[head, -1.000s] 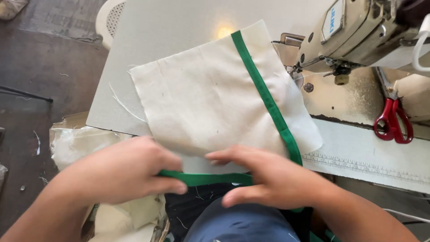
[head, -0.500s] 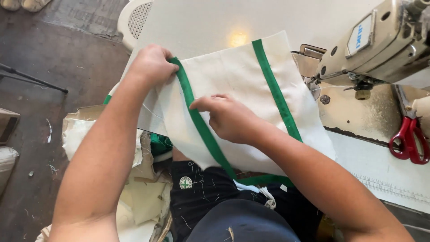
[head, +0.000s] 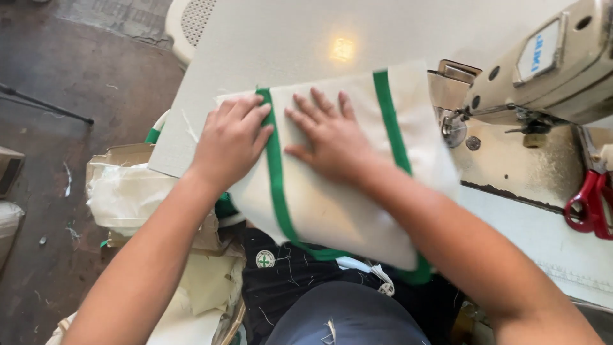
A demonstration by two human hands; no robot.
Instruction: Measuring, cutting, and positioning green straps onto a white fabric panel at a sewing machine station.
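Observation:
A cream cloth piece (head: 332, 204) with two green strips (head: 276, 185) lies on the pale sewing table (head: 268, 45), its near end hanging over the front edge. My left hand (head: 231, 142) rests flat on the cloth's left part, fingers on the left green strip. My right hand (head: 327, 133) presses flat on the cloth between the two strips, fingers spread. Neither hand holds anything. My right forearm hides part of the right green strip (head: 391, 121).
A beige sewing machine (head: 549, 70) stands at the right, its needle area (head: 454, 124) just beside the cloth. Red-handled scissors (head: 590, 204) lie at the far right. A bag of cream cloth pieces (head: 128, 191) sits on the floor at the left.
The cloth was turned and shifted up onto the table. Both hands moved from its near edge to lie flat on top of it.

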